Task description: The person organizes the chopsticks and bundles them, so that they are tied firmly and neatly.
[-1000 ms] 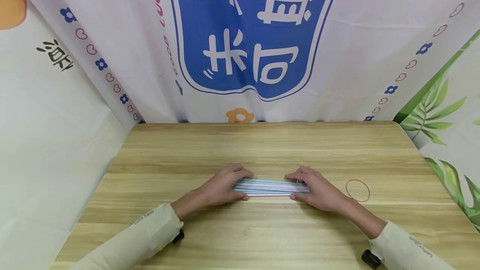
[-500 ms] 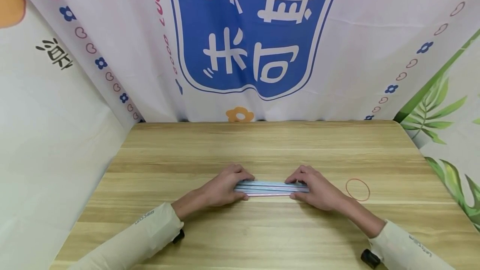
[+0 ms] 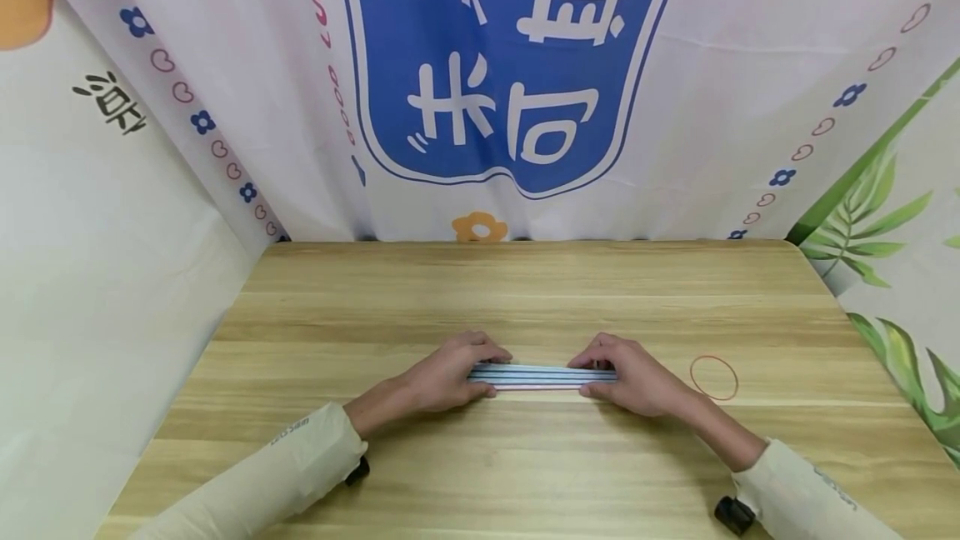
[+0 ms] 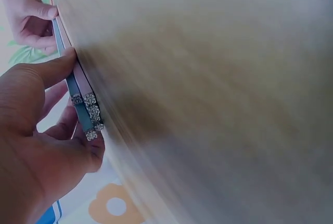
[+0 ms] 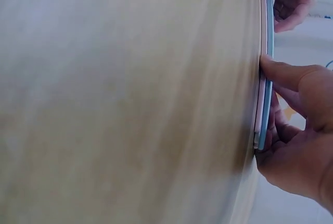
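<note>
A bundle of slim pale blue and pink pencils [image 3: 536, 377] lies crosswise on the table. My left hand [image 3: 446, 373] holds its left end, thumb on the near side and fingers on the far side. The right hand [image 3: 637, 377] grips the other end in the same way. In the left wrist view, the pencils [image 4: 80, 91] have sparkling rhinestone tips [image 4: 92, 112] at the left end, stacked in more than one layer. Plain, flat ends [image 5: 260, 143] show beside my right fingers in the right wrist view.
A thin red rubber band [image 3: 712, 357] lies on the wooden table [image 3: 480, 473], right of the right hand. Printed cloth [image 3: 690, 123] hangs behind the table's far edge, with more cloth at both sides.
The pencils, slightly crossed and fanned earlier, now lie more parallel in a narrower bundle. Both hands keep their places at the ends, with only slight finger movement.
</note>
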A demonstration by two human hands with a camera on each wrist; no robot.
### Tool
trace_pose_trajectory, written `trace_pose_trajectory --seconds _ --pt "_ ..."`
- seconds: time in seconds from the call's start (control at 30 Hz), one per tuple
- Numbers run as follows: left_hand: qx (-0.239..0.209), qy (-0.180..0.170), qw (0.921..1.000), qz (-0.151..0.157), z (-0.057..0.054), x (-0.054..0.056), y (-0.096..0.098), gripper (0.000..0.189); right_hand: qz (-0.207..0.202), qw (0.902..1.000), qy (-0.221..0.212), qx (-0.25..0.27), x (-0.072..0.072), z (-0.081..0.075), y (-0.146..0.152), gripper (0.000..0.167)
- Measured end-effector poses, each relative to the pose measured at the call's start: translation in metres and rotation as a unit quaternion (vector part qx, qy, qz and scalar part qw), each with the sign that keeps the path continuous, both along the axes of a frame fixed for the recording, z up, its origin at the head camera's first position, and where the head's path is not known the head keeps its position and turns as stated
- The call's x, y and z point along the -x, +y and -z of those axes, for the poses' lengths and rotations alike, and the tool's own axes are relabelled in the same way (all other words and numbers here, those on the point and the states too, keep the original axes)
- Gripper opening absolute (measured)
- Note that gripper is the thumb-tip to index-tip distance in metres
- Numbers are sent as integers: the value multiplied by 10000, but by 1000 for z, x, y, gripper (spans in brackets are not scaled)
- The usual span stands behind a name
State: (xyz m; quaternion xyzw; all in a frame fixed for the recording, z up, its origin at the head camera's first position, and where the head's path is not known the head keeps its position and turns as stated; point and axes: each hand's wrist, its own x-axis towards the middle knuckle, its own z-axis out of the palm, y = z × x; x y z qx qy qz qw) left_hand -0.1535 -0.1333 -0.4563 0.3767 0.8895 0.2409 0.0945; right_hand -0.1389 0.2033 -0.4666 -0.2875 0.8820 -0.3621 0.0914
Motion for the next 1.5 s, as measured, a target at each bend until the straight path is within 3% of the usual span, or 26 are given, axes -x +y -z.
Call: trace_pose_trajectory --seconds 0.27,0.77,1.1,1.5 --pt "200 -210 9988 -386 -3 -1 0 43 -66 9989 -360 276 2 1 4 30" --pt "-129 -151 9997 -163 -1 -5 4 28 55 9989 -323 326 -1 0 0 24" --pt "-276 -287 9992 -40 0 -5 4 40 68 9992 -381 128 -2 -7 -3 30" --pt "-226 -229 9994 -102 -3 -7 6 39 66 9996 145 -240 -8 -5 -1 17"
